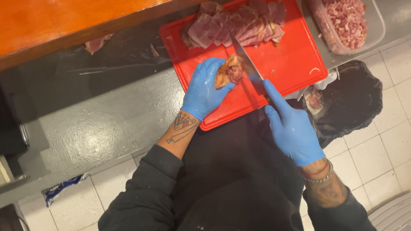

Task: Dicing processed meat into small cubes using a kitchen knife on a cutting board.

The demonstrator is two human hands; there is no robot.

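— Meat chunk (229, 72): where on the red cutting board (294, 64) is it?
— Near the board's middle, gripped by the gloved left hand (203, 89), fingers curled tight around it.
— And the right hand (289, 126)?
— At the board's near edge, fingers wrapped around the knife (248, 63), forefinger stretched along the blade, which touches the chunk.
— Anything else?
— Sliced meat (237, 25) piled at the board's far edge; a clear tub of diced meat (346, 11) just beyond its right side.
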